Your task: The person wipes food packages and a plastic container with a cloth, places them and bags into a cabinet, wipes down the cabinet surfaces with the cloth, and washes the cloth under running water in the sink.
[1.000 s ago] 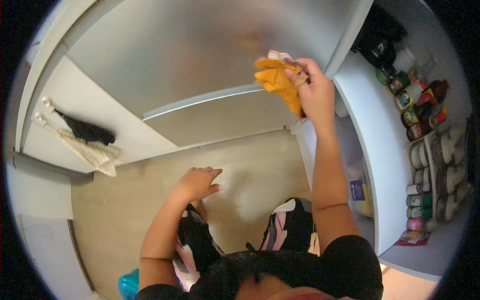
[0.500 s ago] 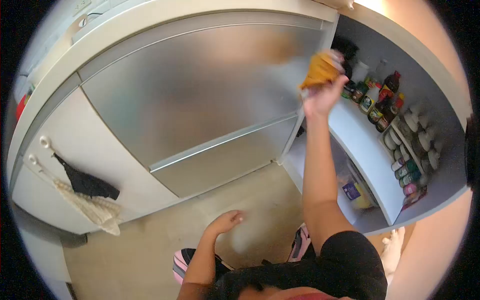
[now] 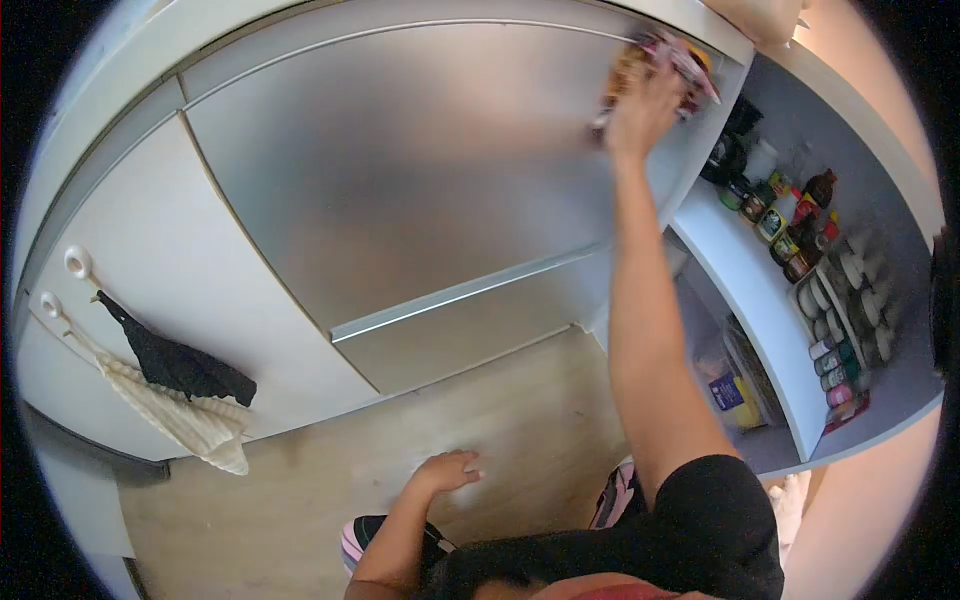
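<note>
My right hand [image 3: 640, 112] reaches up to the top right corner of a brushed-metal appliance front [image 3: 400, 180]. Under its fingers is a crumpled cloth [image 3: 692, 68] in orange, maroon and white, slightly blurred and held against the metal. Down low, my left hand [image 3: 447, 471] hangs above the floor, holding nothing, its fingers loosely bent and a little apart. Below the metal panel runs a bright handle strip [image 3: 470, 290].
To the right, a curved open shelf [image 3: 745, 300] carries bottles and jars [image 3: 785, 225], white crockery [image 3: 860, 300] and, lower, a plastic tub [image 3: 735, 400]. A dark cloth [image 3: 180, 360] and a cream towel [image 3: 180, 420] hang from hooks on the white cabinet door [image 3: 230, 290].
My right hand has moved from in front of the shelf's edge up and left onto the metal front, with the cloth now spread under it. My left hand has barely moved. The view has shifted slightly.
</note>
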### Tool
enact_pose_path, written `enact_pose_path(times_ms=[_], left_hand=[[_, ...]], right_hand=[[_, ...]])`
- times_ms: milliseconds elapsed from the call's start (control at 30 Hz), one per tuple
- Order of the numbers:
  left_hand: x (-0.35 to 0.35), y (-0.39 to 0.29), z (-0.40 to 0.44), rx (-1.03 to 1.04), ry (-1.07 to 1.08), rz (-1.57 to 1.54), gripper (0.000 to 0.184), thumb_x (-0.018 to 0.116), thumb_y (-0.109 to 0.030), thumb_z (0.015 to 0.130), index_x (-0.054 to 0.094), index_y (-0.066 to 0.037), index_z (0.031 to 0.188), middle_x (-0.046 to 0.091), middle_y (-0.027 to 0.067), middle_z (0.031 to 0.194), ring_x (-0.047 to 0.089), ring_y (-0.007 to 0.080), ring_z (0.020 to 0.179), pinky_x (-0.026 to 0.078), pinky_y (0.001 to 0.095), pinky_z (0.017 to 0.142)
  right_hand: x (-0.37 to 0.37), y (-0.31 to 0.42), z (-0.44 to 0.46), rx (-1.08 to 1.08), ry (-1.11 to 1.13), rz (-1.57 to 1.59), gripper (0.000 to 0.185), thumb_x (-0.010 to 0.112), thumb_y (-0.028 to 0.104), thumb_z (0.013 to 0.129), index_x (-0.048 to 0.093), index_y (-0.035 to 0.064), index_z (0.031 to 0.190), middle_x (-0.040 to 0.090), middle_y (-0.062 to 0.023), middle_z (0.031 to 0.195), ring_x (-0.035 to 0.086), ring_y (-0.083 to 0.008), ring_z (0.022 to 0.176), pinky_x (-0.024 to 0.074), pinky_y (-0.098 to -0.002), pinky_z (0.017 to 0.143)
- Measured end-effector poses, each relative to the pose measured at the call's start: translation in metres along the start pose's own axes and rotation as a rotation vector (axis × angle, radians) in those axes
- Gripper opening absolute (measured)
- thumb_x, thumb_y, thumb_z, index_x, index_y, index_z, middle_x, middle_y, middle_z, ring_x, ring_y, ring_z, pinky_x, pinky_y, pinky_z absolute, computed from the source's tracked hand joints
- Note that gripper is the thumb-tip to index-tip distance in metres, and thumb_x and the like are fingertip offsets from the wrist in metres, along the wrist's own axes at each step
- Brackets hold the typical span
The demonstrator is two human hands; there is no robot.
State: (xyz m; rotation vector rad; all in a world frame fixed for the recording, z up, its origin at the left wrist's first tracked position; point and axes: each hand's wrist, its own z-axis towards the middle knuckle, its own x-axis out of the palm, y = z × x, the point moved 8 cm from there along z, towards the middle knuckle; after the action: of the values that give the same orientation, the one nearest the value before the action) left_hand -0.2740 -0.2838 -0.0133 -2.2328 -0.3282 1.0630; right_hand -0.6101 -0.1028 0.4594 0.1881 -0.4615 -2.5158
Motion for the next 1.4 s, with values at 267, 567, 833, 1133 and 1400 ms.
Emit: enact_pose_path(times_ms=[267,567,833,1133,1400], left_hand=[[0.016,0.029,0.052,0.124,-0.061,-0.07,0.064,0.047,-0.05,0.084,0.042,-0.003,0.127,0.045,0.0194,0.127,0.044,0.0344,0.116,0.034,0.0386,0.099],[-0.015,-0.024,0.04,0.001,0.016,-0.121,0.063,0.047,-0.047,0.085,0.044,0.002,0.124,0.044,0.0212,0.128,0.044,0.0337,0.117,0.034,0.0364,0.098],[-0.021,-0.007,0.045,-0.033,0.021,-0.048,0.065,0.047,-0.049,0.084,0.043,0.002,0.125,0.05,0.0213,0.122,0.047,0.0347,0.113,0.036,0.0363,0.096],[-0.004,-0.002,0.055,-0.047,0.072,-0.067,0.064,0.048,-0.047,0.084,0.042,0.001,0.126,0.051,0.0218,0.12,0.05,0.0341,0.11,0.039,0.0371,0.093],[0.004,-0.005,0.044,-0.051,0.073,-0.083,0.059,0.049,-0.044,0.085,0.044,-0.001,0.125,0.051,0.0206,0.121,0.05,0.033,0.11,0.039,0.0376,0.094]], right_hand=[[-0.024,0.306,-0.114,-0.562,0.138,0.338,0.037,0.052,0.041,0.081,0.057,0.0256,0.113,0.042,-0.0041,0.13,0.025,-0.0291,0.129,0.0139,-0.0524,0.105],[-0.043,0.31,-0.077,-0.853,-0.032,0.511,0.034,0.059,0.041,0.069,0.061,0.0262,0.099,0.055,0.0071,0.1,0.05,-0.0139,0.1,0.0286,-0.0473,0.1],[-0.057,0.212,-0.013,-0.746,0.081,0.318,0.028,0.055,0.025,0.076,0.061,0.0141,0.1,0.059,-0.0022,0.101,0.054,-0.0209,0.095,0.0339,-0.0415,0.09],[-0.051,-0.003,0.077,-0.41,0.049,-0.258,0.04,0.044,0.031,0.083,0.053,0.0109,0.117,0.06,-0.0094,0.107,0.055,-0.0209,0.102,0.0224,-0.0419,0.101],[-0.054,-0.095,0.111,-0.146,0.127,-0.405,0.039,0.039,0.032,0.086,0.051,0.0083,0.114,0.06,-0.0134,0.106,0.055,-0.0282,0.102,0.0254,-0.0502,0.095]])
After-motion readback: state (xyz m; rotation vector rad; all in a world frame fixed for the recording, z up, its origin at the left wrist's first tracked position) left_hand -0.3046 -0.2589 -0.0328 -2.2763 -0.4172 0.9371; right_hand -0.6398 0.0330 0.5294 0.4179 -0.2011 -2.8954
